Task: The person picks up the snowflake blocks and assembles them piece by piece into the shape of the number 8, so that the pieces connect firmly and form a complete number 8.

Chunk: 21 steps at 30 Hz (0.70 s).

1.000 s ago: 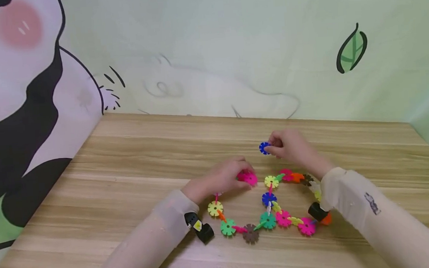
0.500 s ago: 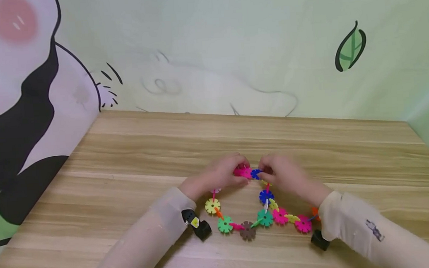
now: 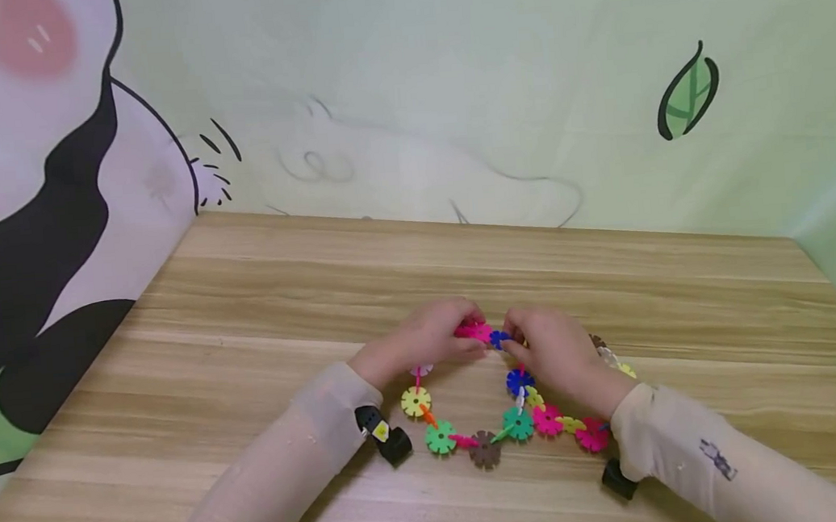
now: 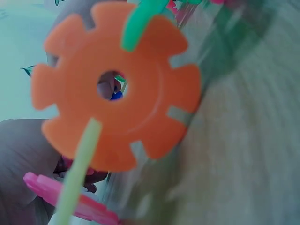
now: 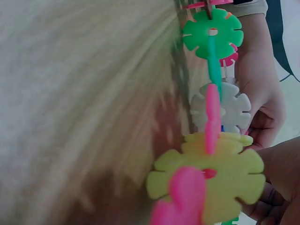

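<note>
In the head view my left hand (image 3: 437, 332) pinches a pink notched snowflake disc (image 3: 478, 333) at the end of a linked chain. Close on its right, my right hand (image 3: 554, 356) pinches a small blue snowflake disc (image 3: 498, 339), its edge meeting the pink one. Below them the chain curves through a yellow disc (image 3: 416, 402), a green disc (image 3: 441, 437), a brown disc (image 3: 485, 450) and a teal disc (image 3: 518, 423). An orange disc (image 4: 150, 108) fills much of the left wrist view. A yellow disc (image 5: 229, 187) stands near the right wrist camera.
A second branch of discs, with a pink one (image 3: 547, 419), runs right under my right forearm, which partly hides it. The wooden table (image 3: 283, 303) meets a printed backdrop (image 3: 409, 132) at the back. Black wrist cameras hang below both sleeves.
My right hand has brought the blue disc down and left to the pink disc. The left hand and its pink disc have shifted slightly up and left.
</note>
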Each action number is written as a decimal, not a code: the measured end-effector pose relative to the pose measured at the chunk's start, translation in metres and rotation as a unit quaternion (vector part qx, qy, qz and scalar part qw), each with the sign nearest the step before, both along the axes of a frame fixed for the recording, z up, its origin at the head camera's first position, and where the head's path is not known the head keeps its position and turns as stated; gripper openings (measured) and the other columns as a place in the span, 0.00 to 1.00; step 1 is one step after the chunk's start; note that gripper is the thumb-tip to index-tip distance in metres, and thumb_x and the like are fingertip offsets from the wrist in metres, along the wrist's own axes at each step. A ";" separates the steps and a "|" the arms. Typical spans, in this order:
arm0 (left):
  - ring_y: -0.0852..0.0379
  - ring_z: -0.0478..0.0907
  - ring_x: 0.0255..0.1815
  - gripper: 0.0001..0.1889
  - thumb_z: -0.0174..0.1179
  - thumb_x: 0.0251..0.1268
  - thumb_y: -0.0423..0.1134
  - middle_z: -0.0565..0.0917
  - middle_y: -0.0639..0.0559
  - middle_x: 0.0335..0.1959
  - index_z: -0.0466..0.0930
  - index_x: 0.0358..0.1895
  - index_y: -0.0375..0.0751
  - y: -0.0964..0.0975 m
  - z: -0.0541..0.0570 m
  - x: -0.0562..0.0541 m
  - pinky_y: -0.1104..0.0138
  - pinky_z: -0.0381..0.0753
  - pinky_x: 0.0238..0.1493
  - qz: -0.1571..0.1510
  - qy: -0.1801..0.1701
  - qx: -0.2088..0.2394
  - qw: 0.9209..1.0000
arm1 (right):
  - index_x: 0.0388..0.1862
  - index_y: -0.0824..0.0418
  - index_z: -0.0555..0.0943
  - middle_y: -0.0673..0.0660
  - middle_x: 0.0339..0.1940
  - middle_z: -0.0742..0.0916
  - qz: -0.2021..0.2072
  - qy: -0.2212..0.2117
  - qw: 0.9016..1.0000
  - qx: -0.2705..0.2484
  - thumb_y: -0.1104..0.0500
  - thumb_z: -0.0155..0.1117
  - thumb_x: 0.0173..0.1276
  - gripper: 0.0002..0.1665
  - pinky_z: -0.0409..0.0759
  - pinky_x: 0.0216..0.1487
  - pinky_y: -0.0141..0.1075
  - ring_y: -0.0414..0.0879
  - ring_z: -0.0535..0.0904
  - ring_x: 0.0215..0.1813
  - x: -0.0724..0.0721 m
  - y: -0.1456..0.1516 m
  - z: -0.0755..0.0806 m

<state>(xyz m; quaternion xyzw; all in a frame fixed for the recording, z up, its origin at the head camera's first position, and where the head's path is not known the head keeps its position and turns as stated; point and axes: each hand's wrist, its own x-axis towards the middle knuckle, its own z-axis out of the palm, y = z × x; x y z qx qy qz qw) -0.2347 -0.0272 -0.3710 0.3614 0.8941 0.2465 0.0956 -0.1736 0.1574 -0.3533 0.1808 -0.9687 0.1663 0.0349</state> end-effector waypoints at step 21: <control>0.59 0.76 0.36 0.18 0.69 0.56 0.44 0.84 0.51 0.37 0.80 0.47 0.38 0.001 0.005 0.000 0.68 0.77 0.42 0.014 -0.018 0.006 1.000 | 0.32 0.57 0.78 0.50 0.26 0.84 -0.040 -0.046 0.997 -0.047 0.58 0.64 0.67 0.05 0.72 0.27 0.32 0.40 0.72 0.24 0.005 0.006 0.001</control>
